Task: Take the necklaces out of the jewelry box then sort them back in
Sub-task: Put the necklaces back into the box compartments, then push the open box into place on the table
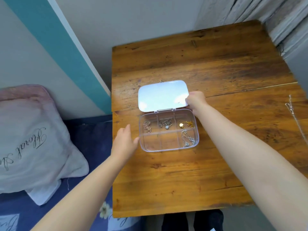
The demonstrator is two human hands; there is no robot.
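A clear plastic jewelry box [168, 148] lies open on the wooden table [183, 177], its lid [162, 95] tipped back. A rose-gold necklace [147, 126] fills the back left compartment, a silver pendant necklace [165, 123] the back middle, a gold necklace [186, 124] the back right, and a silver chain [187, 138] the front right. The other front compartments look empty. My right hand [196, 100] pinches the lid's right edge. My left hand [125, 140] rests flat against the box's left side, thumb touching its wall.
Another silver chain [290, 107] lies loose near the table's right edge. A pale pillow [33, 139] with script lettering sits on a dark blue bedspread [90, 139] to the left. The wall is close behind the table, and grey curtain folds hang at the back right.
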